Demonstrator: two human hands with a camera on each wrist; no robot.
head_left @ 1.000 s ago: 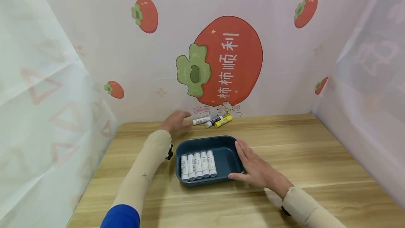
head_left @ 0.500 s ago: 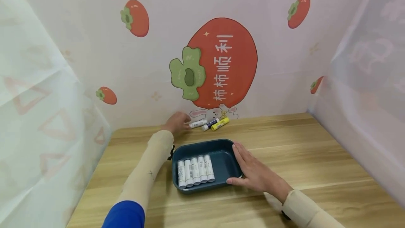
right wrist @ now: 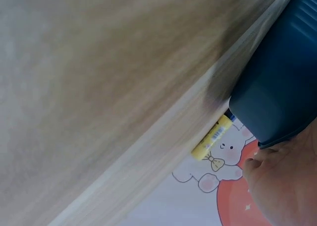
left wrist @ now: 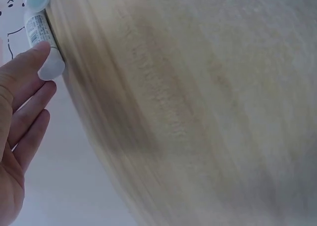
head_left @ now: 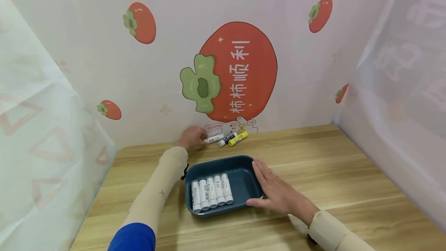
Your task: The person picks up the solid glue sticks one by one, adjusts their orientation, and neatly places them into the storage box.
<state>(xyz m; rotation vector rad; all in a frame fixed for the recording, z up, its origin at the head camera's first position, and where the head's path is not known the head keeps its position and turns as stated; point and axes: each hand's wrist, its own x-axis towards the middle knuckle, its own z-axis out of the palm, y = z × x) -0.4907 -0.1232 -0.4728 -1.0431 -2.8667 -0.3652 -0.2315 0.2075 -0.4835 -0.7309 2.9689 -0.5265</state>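
Note:
At the back of the table, my left hand (head_left: 191, 138) grips the near end of a white glue stick (head_left: 214, 139). The left wrist view shows the thumb on the white glue stick's (left wrist: 40, 32) end and the fingers on its other side. Beside it lie a dark blue glue stick (head_left: 228, 140) with white ends and a yellow glue stick (head_left: 238, 138). Several white glue sticks (head_left: 211, 192) stand side by side in the left part of a dark teal tray (head_left: 244, 183). My right hand (head_left: 277, 191) rests against the tray's right end, fingers extended along the rim, thumb at the front corner.
A white backdrop (head_left: 156, 76) with printed persimmons rises directly behind the glue sticks. White side sheets (head_left: 393, 100) flank the wooden table (head_left: 296, 150). The tray stands in front of the loose glue sticks.
My left hand has closed in on the white glue stick's end and now pinches it. The right hand keeps its place on the tray. The head view has shifted slightly.

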